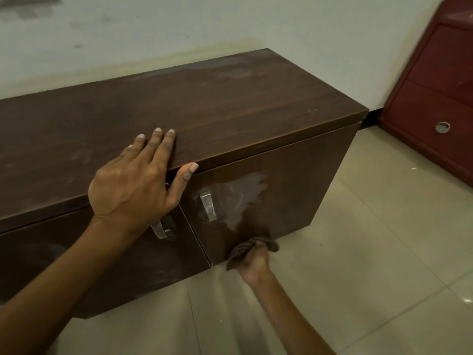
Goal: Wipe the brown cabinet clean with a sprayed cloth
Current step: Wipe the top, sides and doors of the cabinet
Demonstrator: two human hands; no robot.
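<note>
Standing against a stained white wall (204,26), the brown cabinet (230,103) is a long, low box. Its long axis runs from near left to far right and its doors face the near side. The top is a flat wood-grain laminate slab, dusty, with pale smudges at the far edge. The left hand (133,180) lies flat on the top's near edge with fingers straight and slightly spread, and the thumb hangs over the lip. The right hand (252,262) is low, its fingers curled round a bunched dark brown cloth (245,249) of coarse weave. It holds the cloth against the bottom edge of the right door (294,180); this area is blurred. The door is smooth and flat, with a pale wet smear (243,198) across its middle, just above the cloth. A curved metal handle (207,206) sits at the door's left side. A second metal handle (161,229) on the left door is partly hidden under the left wrist. The floor (358,252) is glossy beige tile. At far right is a red-brown cabinet (435,85) with panelled fronts and a round metal pull.
</note>
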